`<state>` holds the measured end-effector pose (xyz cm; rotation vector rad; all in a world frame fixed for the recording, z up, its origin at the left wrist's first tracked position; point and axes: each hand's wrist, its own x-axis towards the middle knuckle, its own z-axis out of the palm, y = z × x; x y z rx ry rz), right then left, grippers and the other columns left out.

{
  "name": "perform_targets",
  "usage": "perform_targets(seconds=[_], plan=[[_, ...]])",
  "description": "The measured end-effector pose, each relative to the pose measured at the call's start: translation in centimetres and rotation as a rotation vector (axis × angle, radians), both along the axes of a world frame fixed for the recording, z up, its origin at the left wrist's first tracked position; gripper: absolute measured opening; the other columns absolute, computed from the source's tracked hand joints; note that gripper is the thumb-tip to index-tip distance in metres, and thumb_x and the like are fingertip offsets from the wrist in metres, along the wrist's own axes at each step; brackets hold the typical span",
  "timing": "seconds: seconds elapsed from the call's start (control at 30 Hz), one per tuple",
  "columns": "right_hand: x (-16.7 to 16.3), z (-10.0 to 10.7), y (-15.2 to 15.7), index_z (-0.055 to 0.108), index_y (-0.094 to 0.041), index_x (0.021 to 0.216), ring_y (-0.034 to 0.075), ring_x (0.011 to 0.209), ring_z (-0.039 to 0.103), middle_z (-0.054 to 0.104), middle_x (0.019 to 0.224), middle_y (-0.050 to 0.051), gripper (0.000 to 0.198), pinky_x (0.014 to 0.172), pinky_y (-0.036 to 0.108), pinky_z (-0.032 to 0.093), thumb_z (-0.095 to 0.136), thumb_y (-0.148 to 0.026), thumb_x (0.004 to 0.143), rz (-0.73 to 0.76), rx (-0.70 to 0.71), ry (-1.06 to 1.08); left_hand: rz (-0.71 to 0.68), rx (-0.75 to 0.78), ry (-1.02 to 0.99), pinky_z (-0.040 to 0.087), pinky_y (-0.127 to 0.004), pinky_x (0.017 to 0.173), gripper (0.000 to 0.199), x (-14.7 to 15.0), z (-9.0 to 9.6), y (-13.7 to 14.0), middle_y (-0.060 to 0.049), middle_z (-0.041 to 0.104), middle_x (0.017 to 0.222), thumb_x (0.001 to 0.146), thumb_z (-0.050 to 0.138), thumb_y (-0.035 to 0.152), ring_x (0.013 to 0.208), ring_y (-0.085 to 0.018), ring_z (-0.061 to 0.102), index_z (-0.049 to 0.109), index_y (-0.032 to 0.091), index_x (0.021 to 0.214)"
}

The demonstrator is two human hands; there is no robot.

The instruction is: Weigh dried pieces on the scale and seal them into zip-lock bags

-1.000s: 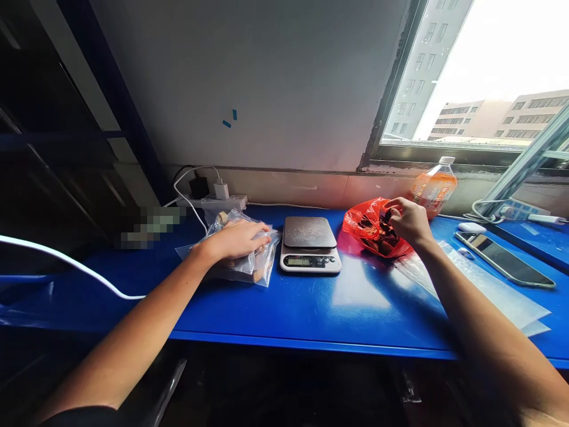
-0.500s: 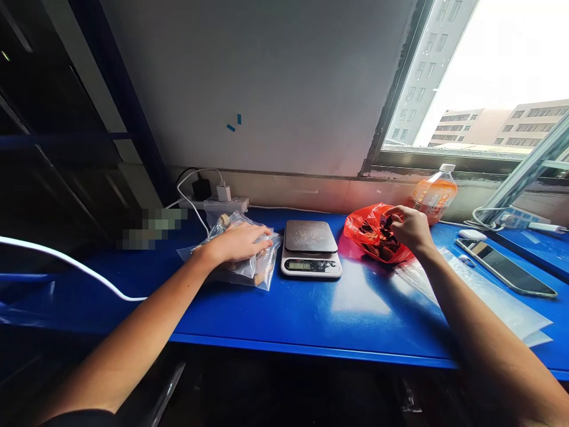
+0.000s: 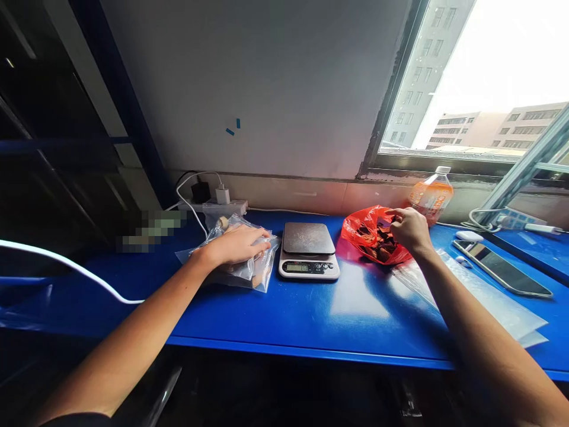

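My left hand [image 3: 240, 243] lies with fingers stretched out on a pile of clear plastic bags [image 3: 260, 277] that hold pale brown pieces. To its right stands a kitchen scale [image 3: 309, 240] with a bare metal plate and a lit display too small to read. My right hand [image 3: 411, 230] is closed in a pinch at the right rim of a red plastic bag [image 3: 353, 228]. Dark reddish-brown dried pieces [image 3: 380, 244] fill that open bag. The fingertips of this hand are partly hidden behind its knuckles.
Behind the red bag stands an orange drink bottle [image 3: 431, 196]. Flat clear bags [image 3: 493, 302] lie under my right forearm, beside a phone [image 3: 511, 273] and a white earbud case [image 3: 469, 236]. A power strip [image 3: 231, 209] with chargers sits against the wall, on the blue table [image 3: 311, 323].
The view has shifted slightly. Both hands stay practically where they were, the left on the clear bags and the right at the red bag's rim.
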<state>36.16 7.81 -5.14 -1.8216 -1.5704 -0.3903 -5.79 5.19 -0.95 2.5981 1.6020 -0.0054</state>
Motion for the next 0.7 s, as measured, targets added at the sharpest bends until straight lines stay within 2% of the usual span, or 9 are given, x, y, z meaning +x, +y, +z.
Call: perform_targets(seconds=[0.13,0.33,0.7], plan=[[0.01,-0.28,0.38,0.076,-0.014,0.103,0.018,0.073,0.062,0.069,0.084,0.009,0.045,0.072,0.027,0.047,0.049,-0.006,0.068,0.038,-0.037,-0.021,0.006,0.006,0.005,0.036,-0.046,0.104,0.054,-0.11,-0.17,0.27,-0.008,0.061,0.132,0.091,0.034,0.054,0.124,-0.031,0.05,0.054,0.024,0.131],[-0.45,-0.29,0.47,0.077,-0.016,0.097,0.019,0.083,0.067,0.074,0.095,0.009,0.044,0.08,0.026,0.049,0.048,-0.002,0.067,0.107,-0.086,-0.018,0.013,0.008,0.008,0.034,-0.045,0.106,0.055,-0.2,-0.26,0.33,-0.008,0.057,0.136,0.091,0.034,0.055,0.127,-0.03,0.047,0.052,0.025,0.133],[-0.78,0.2,0.18,0.077,-0.014,0.092,0.021,0.08,0.069,0.075,0.086,0.01,0.037,0.074,0.028,0.05,0.05,-0.005,0.067,0.099,-0.097,0.037,0.008,0.007,0.017,0.033,-0.046,0.107,0.056,-0.03,0.06,-0.01,-0.007,0.057,0.137,0.091,0.031,0.054,0.128,-0.03,0.047,0.052,0.023,0.134]])
